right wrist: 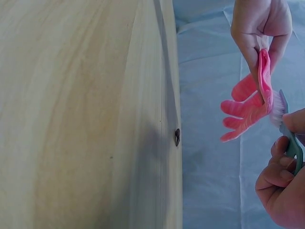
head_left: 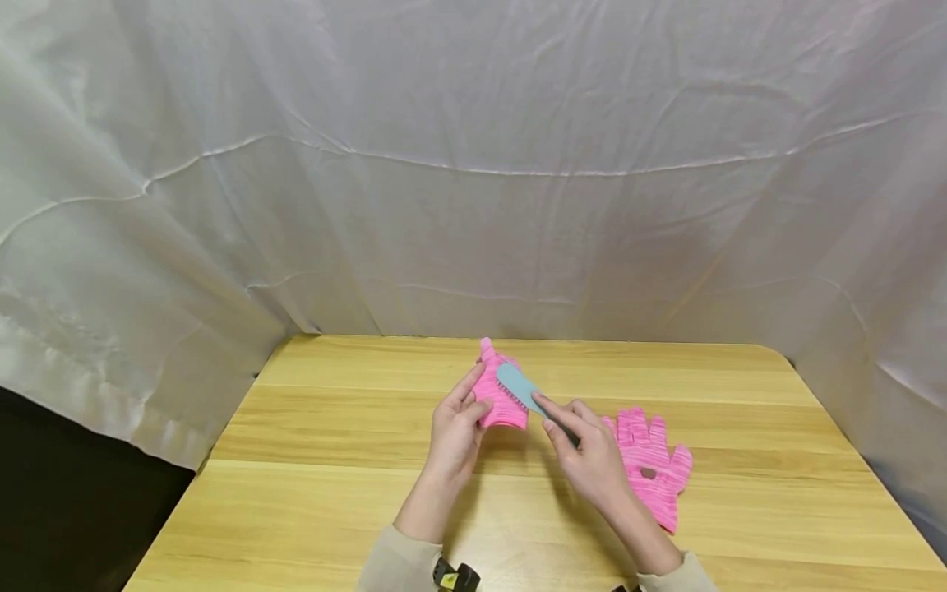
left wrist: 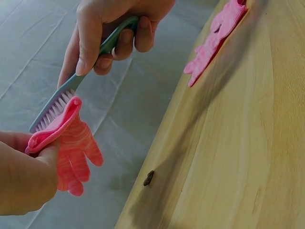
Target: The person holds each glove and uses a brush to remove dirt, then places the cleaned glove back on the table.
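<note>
Above the table, my left hand (head_left: 454, 440) grips a pink knitted glove (head_left: 488, 388) near its cuff, thumb on the face turned up. My right hand (head_left: 595, 460) holds a blue-green brush (head_left: 518, 383) by its handle, index finger laid along the back. Pale bristles (left wrist: 56, 109) meet the glove's surface near the cuff in both wrist views. A second pink glove (head_left: 657, 493) lies flat on the table, right of the right hand and partly hidden by it. It bears a dark brown patch (head_left: 649, 473).
The wooden table (head_left: 311, 493) ends at a pale grey curtain (head_left: 473, 230) behind and at the sides. Near the table's far edge, a small dark mark or lump (left wrist: 148, 178) shows in both wrist views; I cannot tell which.
</note>
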A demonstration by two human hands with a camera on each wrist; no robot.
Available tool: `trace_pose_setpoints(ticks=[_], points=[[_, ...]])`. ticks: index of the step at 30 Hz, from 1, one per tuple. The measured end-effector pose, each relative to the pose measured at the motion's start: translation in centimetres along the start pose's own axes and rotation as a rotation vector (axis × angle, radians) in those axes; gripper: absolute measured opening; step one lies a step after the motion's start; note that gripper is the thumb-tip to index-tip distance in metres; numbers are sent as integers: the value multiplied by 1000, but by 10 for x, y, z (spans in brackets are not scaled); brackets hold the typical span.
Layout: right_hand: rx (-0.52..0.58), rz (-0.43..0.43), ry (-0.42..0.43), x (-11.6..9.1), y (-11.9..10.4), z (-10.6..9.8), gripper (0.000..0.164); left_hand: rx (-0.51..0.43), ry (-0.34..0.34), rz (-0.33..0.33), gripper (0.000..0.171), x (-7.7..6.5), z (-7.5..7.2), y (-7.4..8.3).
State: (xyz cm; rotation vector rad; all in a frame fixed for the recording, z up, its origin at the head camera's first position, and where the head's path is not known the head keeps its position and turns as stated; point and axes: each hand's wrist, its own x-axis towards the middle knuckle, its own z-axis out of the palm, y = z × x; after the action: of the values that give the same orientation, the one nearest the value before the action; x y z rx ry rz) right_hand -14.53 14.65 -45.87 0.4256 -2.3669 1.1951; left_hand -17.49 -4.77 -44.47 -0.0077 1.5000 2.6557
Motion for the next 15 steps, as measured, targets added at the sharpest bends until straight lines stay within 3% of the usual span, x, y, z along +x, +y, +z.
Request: trace_pose_setpoints(ticks=[15], points=[[26, -22, -2, 0, 1, -1, 43, -28, 5, 10, 60, 1, -1, 4]])
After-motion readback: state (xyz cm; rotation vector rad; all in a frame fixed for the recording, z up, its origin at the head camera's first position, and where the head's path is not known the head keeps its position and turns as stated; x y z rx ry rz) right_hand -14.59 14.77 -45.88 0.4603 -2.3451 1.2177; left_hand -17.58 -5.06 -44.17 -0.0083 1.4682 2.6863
